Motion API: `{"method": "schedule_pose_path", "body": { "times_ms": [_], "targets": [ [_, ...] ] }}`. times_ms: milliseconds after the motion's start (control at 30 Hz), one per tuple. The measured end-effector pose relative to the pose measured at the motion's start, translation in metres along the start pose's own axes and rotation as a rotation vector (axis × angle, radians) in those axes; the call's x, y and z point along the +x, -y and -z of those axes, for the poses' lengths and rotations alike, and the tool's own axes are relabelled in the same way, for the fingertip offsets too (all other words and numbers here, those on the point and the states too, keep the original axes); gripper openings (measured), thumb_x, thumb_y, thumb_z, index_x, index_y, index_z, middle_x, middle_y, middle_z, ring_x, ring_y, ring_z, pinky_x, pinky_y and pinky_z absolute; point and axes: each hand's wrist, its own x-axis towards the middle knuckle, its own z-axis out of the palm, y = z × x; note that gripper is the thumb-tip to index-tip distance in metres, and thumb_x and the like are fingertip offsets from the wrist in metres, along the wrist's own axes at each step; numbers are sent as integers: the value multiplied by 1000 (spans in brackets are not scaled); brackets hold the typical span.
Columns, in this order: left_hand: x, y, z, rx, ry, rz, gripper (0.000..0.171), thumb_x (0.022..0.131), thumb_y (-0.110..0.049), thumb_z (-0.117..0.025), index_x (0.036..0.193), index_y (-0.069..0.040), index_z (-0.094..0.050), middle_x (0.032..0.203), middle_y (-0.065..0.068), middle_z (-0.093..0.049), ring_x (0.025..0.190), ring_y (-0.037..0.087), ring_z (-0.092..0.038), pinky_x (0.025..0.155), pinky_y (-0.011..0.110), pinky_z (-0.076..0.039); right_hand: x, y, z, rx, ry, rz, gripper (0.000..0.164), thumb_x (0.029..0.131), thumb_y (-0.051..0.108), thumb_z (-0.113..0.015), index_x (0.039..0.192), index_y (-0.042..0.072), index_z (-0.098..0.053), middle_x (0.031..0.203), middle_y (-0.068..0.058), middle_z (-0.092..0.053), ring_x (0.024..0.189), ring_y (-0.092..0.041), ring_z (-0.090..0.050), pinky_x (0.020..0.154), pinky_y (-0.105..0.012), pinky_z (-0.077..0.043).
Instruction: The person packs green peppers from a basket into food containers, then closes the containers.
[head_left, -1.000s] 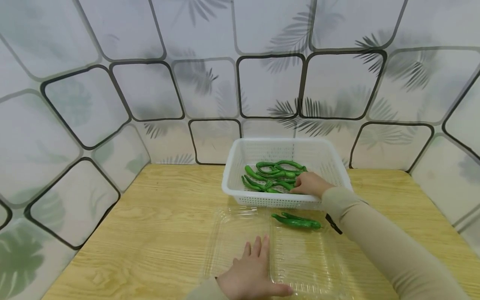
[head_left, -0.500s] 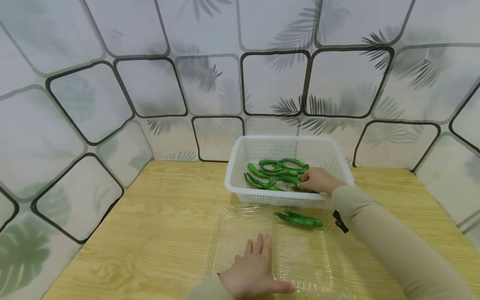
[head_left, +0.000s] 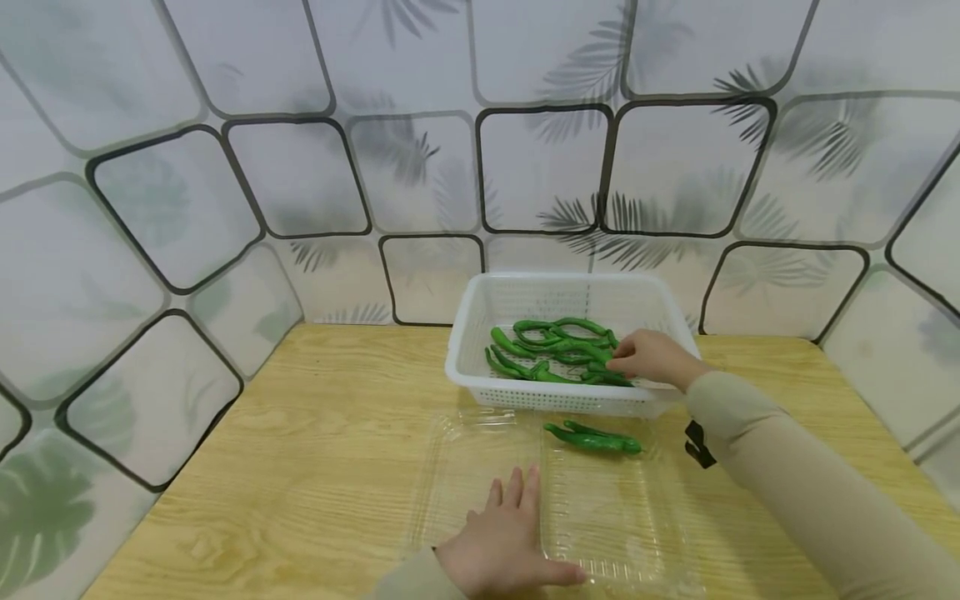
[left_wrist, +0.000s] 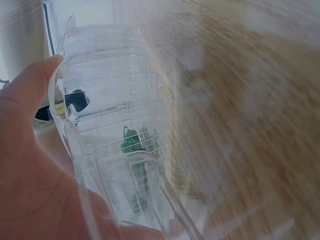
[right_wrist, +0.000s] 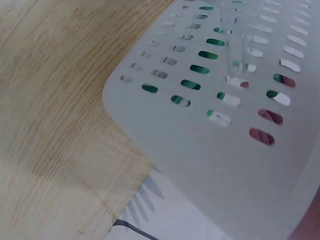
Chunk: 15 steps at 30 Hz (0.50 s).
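Note:
A white perforated basket [head_left: 562,400] stands at the back of the table with several green chili peppers [head_left: 555,337] inside. Over its front right rim reaches my right hand [head_left: 656,358], its fingertips pinching the end of one pepper [head_left: 592,350]. In the right wrist view the basket wall [right_wrist: 200,145] hides most of that hand. In front of the basket lies an unfolded clear plastic clamshell container [head_left: 600,508], with green chili peppers [head_left: 596,442] at the far end of its right half. My left hand [head_left: 498,546] rests on the clamshell's near middle, fingers straight and spread, thumb along the near rim.
The wooden table [head_left: 300,450] extends on both sides of the container. A patterned wall covering [head_left: 420,183] rises behind the basket and along both sides. A black strap-like piece [head_left: 699,444] hangs beneath my right wrist.
My right hand has shifted right and slightly up inside the basket, and a pepper now stretches from its fingertips. Peppers near it have moved. The left hand stays in place.

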Motion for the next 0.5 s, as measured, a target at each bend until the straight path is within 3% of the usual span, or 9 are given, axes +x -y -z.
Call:
{"method": "schedule_pose_path", "body": {
  "times_ms": [333, 500],
  "targets": [
    [1, 0, -1, -6, 1, -9, 119, 63, -77, -61, 148, -5, -19, 148, 21, -26, 131, 45, -27, 83, 67, -37, -18, -4, 8, 9, -38, 45, 33, 93, 28, -57, 106, -2, -65, 94, -13, -66, 83, -26, -62, 75, -45, -49],
    [1, 0, -1, -20, 1, 2, 120, 63, -77, -62, 148, -5, -19, 147, 22, -27, 130, 46, -27, 83, 68, -36, -29, -4, 9, 9, -86, 83, 41, 93, 31, -58, 112, -5, -62, 103, -15, -64, 91, -28, -61, 79, -46, -48]
  ]
}}
